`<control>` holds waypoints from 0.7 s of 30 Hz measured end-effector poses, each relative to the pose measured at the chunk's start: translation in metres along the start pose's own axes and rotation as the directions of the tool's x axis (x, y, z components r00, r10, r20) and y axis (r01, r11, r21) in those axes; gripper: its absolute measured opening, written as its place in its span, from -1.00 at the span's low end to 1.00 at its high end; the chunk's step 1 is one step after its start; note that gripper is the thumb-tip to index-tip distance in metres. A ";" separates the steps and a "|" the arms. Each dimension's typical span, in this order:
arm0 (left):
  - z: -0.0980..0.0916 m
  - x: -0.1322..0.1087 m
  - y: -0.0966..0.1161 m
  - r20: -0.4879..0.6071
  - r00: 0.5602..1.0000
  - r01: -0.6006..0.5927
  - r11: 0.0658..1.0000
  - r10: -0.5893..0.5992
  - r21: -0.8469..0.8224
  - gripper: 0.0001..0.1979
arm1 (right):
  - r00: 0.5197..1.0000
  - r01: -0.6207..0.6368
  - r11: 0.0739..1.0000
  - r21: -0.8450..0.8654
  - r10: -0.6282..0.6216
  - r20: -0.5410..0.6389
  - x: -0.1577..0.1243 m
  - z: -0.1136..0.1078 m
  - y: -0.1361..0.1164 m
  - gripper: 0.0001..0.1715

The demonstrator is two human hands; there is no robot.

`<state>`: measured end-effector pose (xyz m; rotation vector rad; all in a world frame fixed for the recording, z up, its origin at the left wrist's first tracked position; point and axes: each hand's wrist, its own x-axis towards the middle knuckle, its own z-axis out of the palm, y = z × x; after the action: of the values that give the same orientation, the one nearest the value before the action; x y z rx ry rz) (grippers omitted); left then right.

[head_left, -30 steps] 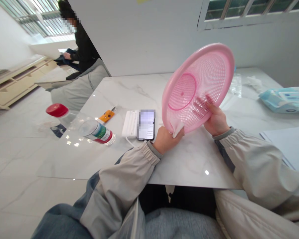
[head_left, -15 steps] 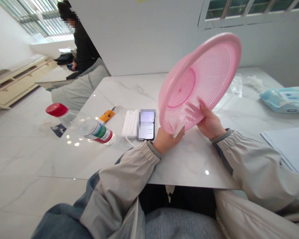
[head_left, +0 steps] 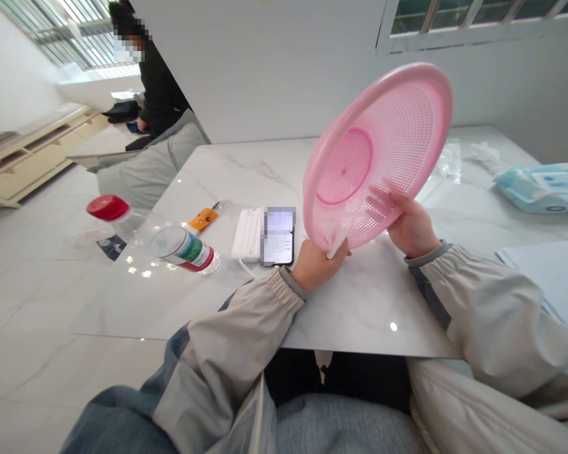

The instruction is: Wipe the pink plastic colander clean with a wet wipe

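Observation:
A pink mesh basket is held up and tilted over the white marble-patterned table, its inside facing me. My left hand grips the near lower rim together with a white cloth, which lies folded over that rim. On the lower right side, my right hand supports the basket from behind; its spread fingers show through the mesh and its thumb is near the rim.
Left of the basket are a phone, a white power bank, an orange pouch and a clear bottle with a red cap. A wipes pack and papers lie right. A person sits back left.
My right hand has slid a little to the right along the basket's underside. The basket has turned slightly and its upper rim has shifted left. My left hand has stayed nearly in place with the cloth.

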<state>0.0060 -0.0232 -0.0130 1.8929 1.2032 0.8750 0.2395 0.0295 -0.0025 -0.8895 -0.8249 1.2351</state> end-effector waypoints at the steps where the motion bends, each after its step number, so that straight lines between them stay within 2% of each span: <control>1: -0.001 0.000 0.000 0.021 1.000 -0.003 1.000 0.003 0.006 -0.65 | 0.998 0.052 0.999 -0.012 -0.052 -0.031 0.005 -0.005 -0.003 -0.69; 3: -0.002 -0.001 0.002 0.065 0.998 -0.013 1.000 0.011 0.028 -0.69 | 0.988 0.139 0.990 -0.038 -0.141 -0.066 0.012 -0.013 -0.009 -0.82; 5: -0.004 -0.001 0.005 0.097 0.995 -0.031 0.998 0.026 0.047 -0.72 | 0.984 0.157 0.986 -0.054 -0.161 -0.075 0.016 -0.018 -0.011 -0.79; 9: -0.006 0.000 0.007 0.124 0.992 -0.017 0.997 0.008 0.070 -0.73 | 0.996 0.076 0.997 -0.032 -0.078 -0.043 0.017 -0.021 -0.007 -0.62; 13: -0.005 0.000 0.008 0.128 0.991 0.031 0.995 -0.043 0.090 -0.69 | 1.000 0.019 1.000 -0.014 -0.019 -0.021 0.015 -0.020 -0.002 -0.60; 17: -0.003 -0.001 0.008 0.102 0.995 0.009 0.996 -0.018 0.090 -0.69 | 1.000 -0.014 1.000 0.006 0.014 -0.009 0.009 -0.013 0.000 -0.59; 21: -0.003 -0.001 0.010 0.067 0.998 -0.020 0.993 0.012 0.120 -0.66 | 0.997 -0.077 0.997 0.021 0.076 0.032 0.002 -0.004 0.002 -0.49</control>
<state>0.0074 -0.0265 -0.0035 2.0144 1.2270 0.7569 0.2425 0.0313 -0.0059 -0.8933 -0.8068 1.3250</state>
